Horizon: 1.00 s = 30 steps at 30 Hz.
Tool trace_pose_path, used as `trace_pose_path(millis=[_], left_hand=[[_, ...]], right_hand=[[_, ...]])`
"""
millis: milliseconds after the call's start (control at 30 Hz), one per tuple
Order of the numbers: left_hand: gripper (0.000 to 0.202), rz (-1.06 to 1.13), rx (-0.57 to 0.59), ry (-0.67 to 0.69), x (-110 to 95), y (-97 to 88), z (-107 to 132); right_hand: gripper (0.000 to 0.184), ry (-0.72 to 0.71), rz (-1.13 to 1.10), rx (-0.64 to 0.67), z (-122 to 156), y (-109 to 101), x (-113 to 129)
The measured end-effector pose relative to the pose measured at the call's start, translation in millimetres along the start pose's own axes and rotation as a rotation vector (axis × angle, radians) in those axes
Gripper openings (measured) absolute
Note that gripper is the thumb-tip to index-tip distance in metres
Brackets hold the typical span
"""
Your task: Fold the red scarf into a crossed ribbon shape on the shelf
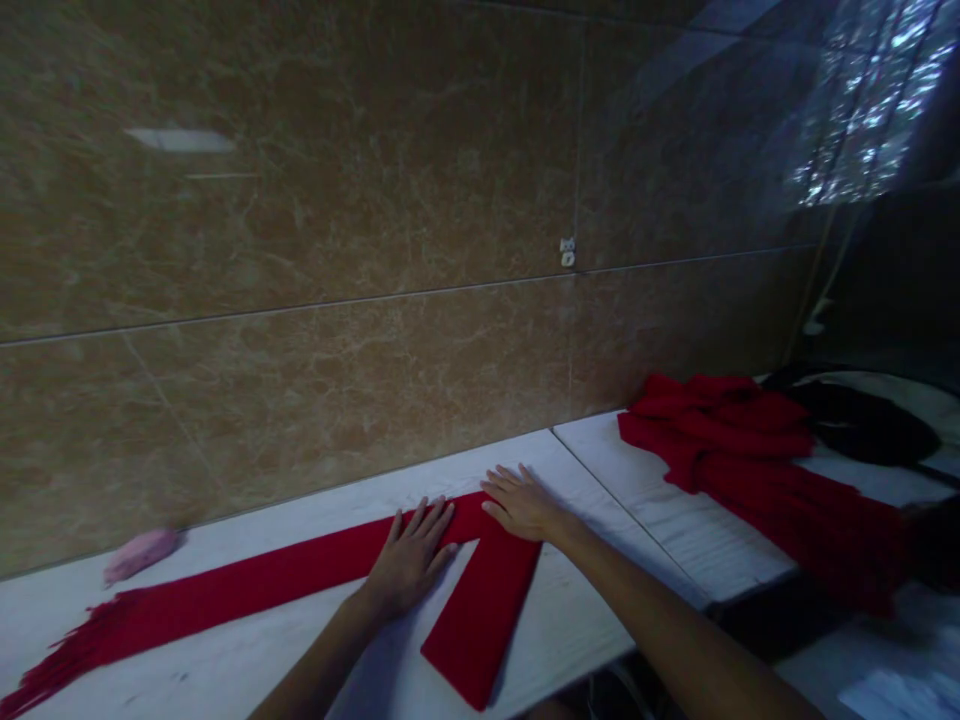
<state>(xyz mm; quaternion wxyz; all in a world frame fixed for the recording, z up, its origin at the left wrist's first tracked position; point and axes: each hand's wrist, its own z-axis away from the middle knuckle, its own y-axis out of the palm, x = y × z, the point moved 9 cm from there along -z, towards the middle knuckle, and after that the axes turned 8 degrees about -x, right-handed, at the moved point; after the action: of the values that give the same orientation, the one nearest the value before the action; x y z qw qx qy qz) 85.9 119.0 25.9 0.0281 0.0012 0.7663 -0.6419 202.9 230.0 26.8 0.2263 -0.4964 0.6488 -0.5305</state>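
Note:
A long red scarf (262, 590) lies flat on the white table, its fringed end at the far left. Toward the right it bends at a corner, and a folded band comes down to the table's front. My left hand (409, 560) rests flat on the long stretch with fingers spread. At the bend, my right hand (521, 503) lies palm down, fingers apart, covering part of the corner.
A pink pouch-like item (141, 553) sits by the wall at left. On the adjoining table, a heap of red cloth (720, 430) hangs over the front edge beside a black item (870, 420). A brown tiled wall (337, 250) borders the back.

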Motion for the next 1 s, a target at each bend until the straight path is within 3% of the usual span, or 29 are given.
trace_pose_path(millis=[133, 267, 400, 500, 600, 700, 900, 1000], left_hand=[[0.063, -0.004, 0.092, -0.021, 0, 11.1, 2], [0.056, -0.019, 0.082, -0.046, -10, -9.0, 6], [0.054, 0.054, -0.016, -0.060, -47, -21.4, 23], [0.060, 0.156, 0.011, -0.035, -77, -8.6, 46], [0.067, 0.226, 0.098, -0.032, -94, 4.8, 65], [0.068, 0.254, 0.135, -0.058, -96, 4.3, 72], [0.062, 0.261, 0.034, -0.170, -78, -12.8, 62], [0.055, 0.215, 0.010, -0.198, -69, -15.1, 52]], right_hand=[[0.054, 0.005, -0.036, 0.030, 0, -1, -9], [0.052, 0.021, -0.075, 0.019, -7, -16, -14], [0.056, 0.036, -0.083, -0.061, -8, -30, -15], [0.054, 0.025, -0.091, -0.051, 3, -19, -9], [0.051, 0.027, -0.116, -0.023, 12, -2, -5], [0.052, 0.030, -0.154, -0.026, 6, -1, -6], [0.062, 0.154, -0.225, -0.159, -18, -43, -40], [0.064, 0.215, -0.229, -0.186, -15, -49, -52]])
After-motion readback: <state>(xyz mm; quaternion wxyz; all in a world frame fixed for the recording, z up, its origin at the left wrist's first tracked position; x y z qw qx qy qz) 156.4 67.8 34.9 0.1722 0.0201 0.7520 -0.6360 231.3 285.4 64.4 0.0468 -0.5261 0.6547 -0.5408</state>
